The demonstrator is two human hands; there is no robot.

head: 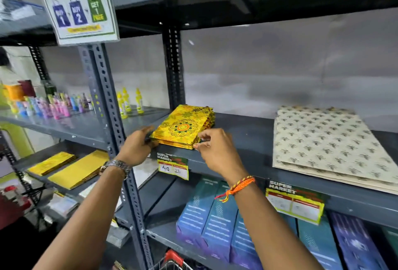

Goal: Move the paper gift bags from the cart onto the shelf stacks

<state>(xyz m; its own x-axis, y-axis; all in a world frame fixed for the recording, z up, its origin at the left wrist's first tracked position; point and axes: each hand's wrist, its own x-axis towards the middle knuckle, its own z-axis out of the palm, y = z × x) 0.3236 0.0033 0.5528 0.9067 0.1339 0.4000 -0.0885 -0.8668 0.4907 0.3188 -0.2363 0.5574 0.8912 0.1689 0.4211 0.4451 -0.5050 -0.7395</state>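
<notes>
A stack of flat yellow gift bags [184, 126] with a mandala print lies near the front edge of the grey shelf [247, 138]. My left hand [137, 145] presses against the stack's near left corner. My right hand [215, 147] pinches its near right corner with thumb and fingers. Further right on the same shelf lies a larger stack of cream gift bags [327, 147] with small dark motifs. Only the red handle and wire rim of the cart [172, 260] show at the bottom edge.
A slotted upright post [112, 123] stands just left of my left hand. Small bottles [53, 104] crowd the left shelf, with yellow packets [79, 169] below. Blue and purple boxes [217, 226] fill the lower shelf. Price tags [173, 166] hang on the shelf edge, and a sale sign [75, 5] hangs above.
</notes>
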